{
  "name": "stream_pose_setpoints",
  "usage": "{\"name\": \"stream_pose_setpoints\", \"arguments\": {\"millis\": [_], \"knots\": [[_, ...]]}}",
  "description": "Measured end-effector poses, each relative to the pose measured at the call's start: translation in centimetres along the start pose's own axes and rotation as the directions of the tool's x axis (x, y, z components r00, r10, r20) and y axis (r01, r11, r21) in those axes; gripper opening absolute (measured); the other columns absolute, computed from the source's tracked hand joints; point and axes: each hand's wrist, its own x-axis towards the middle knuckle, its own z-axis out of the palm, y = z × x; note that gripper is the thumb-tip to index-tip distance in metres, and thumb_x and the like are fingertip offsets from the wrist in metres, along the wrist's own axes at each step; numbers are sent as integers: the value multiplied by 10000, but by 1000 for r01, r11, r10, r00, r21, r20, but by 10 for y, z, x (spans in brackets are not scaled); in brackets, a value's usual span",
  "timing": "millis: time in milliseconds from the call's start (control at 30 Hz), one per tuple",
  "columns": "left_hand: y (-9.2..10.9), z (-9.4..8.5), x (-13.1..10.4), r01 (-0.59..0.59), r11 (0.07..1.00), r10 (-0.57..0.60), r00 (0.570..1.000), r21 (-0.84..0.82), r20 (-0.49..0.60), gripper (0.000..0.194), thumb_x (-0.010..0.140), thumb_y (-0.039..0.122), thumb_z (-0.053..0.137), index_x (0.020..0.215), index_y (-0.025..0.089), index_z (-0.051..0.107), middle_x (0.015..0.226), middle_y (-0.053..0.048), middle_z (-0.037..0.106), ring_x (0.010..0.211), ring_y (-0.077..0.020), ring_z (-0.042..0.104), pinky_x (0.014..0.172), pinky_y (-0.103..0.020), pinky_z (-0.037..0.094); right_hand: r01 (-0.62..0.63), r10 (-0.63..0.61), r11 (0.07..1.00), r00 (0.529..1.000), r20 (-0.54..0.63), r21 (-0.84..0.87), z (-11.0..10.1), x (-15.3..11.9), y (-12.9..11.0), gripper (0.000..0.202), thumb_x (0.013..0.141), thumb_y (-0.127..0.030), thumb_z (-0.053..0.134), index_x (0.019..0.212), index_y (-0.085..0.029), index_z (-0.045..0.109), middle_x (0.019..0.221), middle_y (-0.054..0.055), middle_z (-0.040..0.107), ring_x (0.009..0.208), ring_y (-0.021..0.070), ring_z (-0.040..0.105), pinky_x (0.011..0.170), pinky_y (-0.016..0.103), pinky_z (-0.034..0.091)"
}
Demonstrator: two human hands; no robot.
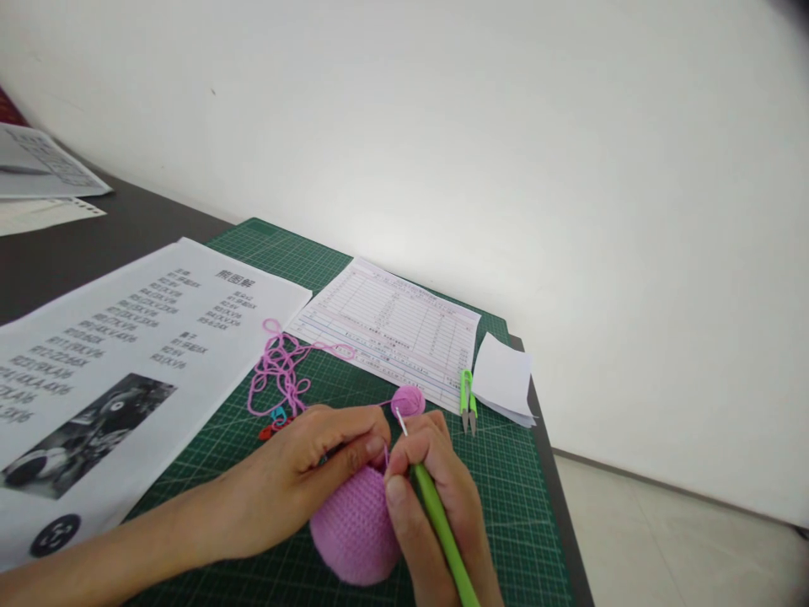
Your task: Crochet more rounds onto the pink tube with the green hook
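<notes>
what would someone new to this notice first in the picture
Probably the pink crocheted piece at the lower center, pinched by the left hand, with the right hand beside it holding a bright green-handled crochet hook. Next might come the tangle of pink yarn on the green cutting mat, left of the small yarn ball, then the green thread snips at the mat's right.
</notes>
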Motion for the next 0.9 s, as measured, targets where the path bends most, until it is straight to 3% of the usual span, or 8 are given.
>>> {"name": "stream_pose_setpoints", "arguments": {"millis": [100,233,300,533,700,900], "knots": [[-1,-1,1,15,1000,-15,1000,-14,3,327,1035,281,392,760,212,555,700,50,545,656,-134,510,616,-249,384,-52,51,998,997,62,23,-4,0,2,69,938,-206,506,894,-246,542,849,-9,509,845,165,502,772,314,402],[-4,-3,0,14,999,-13,1000,-45,8,322,1037,291,407,769,210,568,712,50,545,665,-131,508,620,-244,381,-159,142,983,975,169,92,-9,4,-8,150,977,-329,491,861,-237,513,829,-12,495,773,149,480,657,288,367],[-5,-3,0,10,998,-10,1000,-63,-4,316,1037,292,412,771,210,560,721,51,539,671,-129,503,620,-240,379,-202,177,969,970,168,145,-11,4,-10,197,980,-381,494,850,-235,517,811,-17,475,729,139,447,627,281,348],[-7,-3,0,13,991,-18,999,-133,-31,299,1039,306,416,792,210,554,737,42,538,675,-134,491,610,-243,377,-272,276,906,960,33,325,-10,-1,8,196,972,-412,569,885,-238,557,697,-44,401,642,127,376,604,263,338],[-8,-3,-1,15,984,-23,999,-177,-41,319,1042,359,413,788,212,539,753,33,533,698,-145,492,628,-252,383,-282,345,855,936,-71,435,-9,-2,8,162,961,-389,624,943,-228,623,779,-23,467,703,114,424,623,231,376],[-10,-4,1,35,974,-43,999,-224,-30,331,1043,353,430,769,208,546,741,39,523,690,-141,479,624,-251,367,-175,379,797,890,-254,579,-10,8,-1,198,909,-407,675,862,-217,648,846,-3,530,869,140,544,859,278,502]]}}
